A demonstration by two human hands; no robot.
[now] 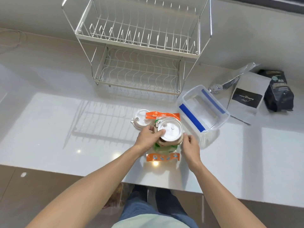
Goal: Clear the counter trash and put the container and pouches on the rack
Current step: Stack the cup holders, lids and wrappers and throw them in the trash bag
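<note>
A paper cup with a white lid (pixel 170 131) stands on an orange and clear wrapper (pixel 162 157) near the counter's front edge. My left hand (pixel 148 136) grips the cup's left side, thumb on the lid. My right hand (pixel 190 144) holds its right side. A loose white lid (pixel 140 119) lies just behind to the left. A clear plastic container with blue clips (pixel 202 109) sits to the right. Beyond it lie a grey pouch with a black label (pixel 248 97), a silver pouch (pixel 233 79) and a black pouch (pixel 278 91). The two-tier wire rack (pixel 139 46) stands at the back.
The white counter (pixel 65 129) stretches left of the cup, with the rack's shadow on it. A thin cable (pixel 14 40) lies at the far left by the wall. A plastic bag (pixel 118 196) sits on the floor below the counter's edge, by my legs.
</note>
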